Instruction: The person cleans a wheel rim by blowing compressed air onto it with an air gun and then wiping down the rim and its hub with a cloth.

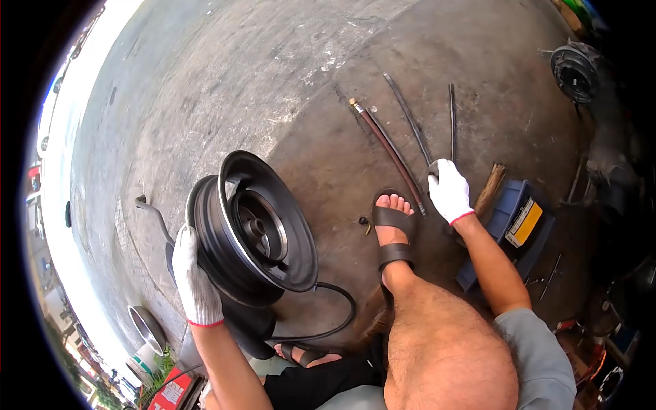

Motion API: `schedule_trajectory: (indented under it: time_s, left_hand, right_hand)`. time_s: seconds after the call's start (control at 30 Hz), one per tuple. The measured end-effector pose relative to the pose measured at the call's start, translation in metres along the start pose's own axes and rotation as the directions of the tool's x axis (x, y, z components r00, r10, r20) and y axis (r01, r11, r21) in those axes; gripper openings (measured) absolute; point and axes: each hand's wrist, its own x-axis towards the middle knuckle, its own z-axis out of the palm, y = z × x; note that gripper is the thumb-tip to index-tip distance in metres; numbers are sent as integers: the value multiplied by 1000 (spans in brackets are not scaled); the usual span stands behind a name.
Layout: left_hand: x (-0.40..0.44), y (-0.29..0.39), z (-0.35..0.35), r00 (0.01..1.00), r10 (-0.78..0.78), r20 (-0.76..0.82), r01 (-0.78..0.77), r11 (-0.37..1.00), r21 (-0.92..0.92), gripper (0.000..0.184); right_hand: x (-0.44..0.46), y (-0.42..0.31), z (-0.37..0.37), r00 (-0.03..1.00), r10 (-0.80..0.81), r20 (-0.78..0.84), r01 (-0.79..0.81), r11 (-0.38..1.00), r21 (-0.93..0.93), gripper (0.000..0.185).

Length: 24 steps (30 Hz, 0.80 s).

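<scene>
My left hand (189, 277), in a white knit glove with a red cuff, is closed on the left edge of a black wheel rim (296, 239), which stands tilted on its side. My right hand (451, 191), gloved the same way, is wrapped round the near end of a long metal bar (408, 117) at the floor; its fingertips are partly hidden. Just left of that bar lies a brown hose (391, 150) with a brass end, a thin dark rod beside it. Another dark bar (452, 121) lies beyond my right hand.
A blue bin (504, 205) with a yellow label and a piece of wood (491, 186) are at the right. A black hose (350, 311) curls by the rim. My sandalled foot (394, 229) is in the middle. A metal ring (146, 328) and red box (171, 391) lie lower left.
</scene>
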Motion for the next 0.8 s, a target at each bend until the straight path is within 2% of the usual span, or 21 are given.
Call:
schedule_trajectory:
  time_s: [0.07,0.17,0.2,0.3,0.4,0.5,0.53,0.6,0.67,0.7,0.8]
  left_hand:
    - [-7,2,1,999,25,29,-28,995,96,42]
    - [-12,-8,0,995,78,-67,-57,958,281,47]
    - [-13,-9,6,988,137,-67,-108,941,321,37]
    - [-10,-11,9,990,124,-72,-101,961,259,34]
    - [-6,-12,6,994,90,-60,-76,977,197,31]
    - [-3,-11,7,995,89,-47,-78,977,200,27]
    - [-2,-11,10,994,90,-65,-80,985,153,26]
    - [0,-11,12,992,94,-88,-84,990,110,26]
    - [3,-11,9,997,77,-32,-73,993,96,25]
    - [4,-12,6,992,120,-41,-112,980,162,26]
    - [5,-10,10,992,105,-68,-92,982,163,27]
  right_hand:
    - [1,1,3,999,-9,34,11,998,-60,21]
    - [1,-1,3,996,-38,77,46,993,-112,22]
    - [2,-3,3,996,-40,78,48,993,-107,22]
    - [0,-8,-2,994,3,112,12,992,-127,23]
    - [-2,-10,-6,993,38,112,-30,997,-70,23]
    - [-3,-12,-10,1000,-5,-17,6,999,53,25]
    - [-3,-15,-11,1000,-4,-16,5,998,55,25]
    - [-1,-25,-13,996,-48,-79,61,983,174,24]
    - [2,-51,-16,996,-62,-65,81,934,348,20]
    - [3,-68,-17,994,-103,-27,104,894,436,17]
    - [4,-127,-25,951,-249,183,90,791,606,18]
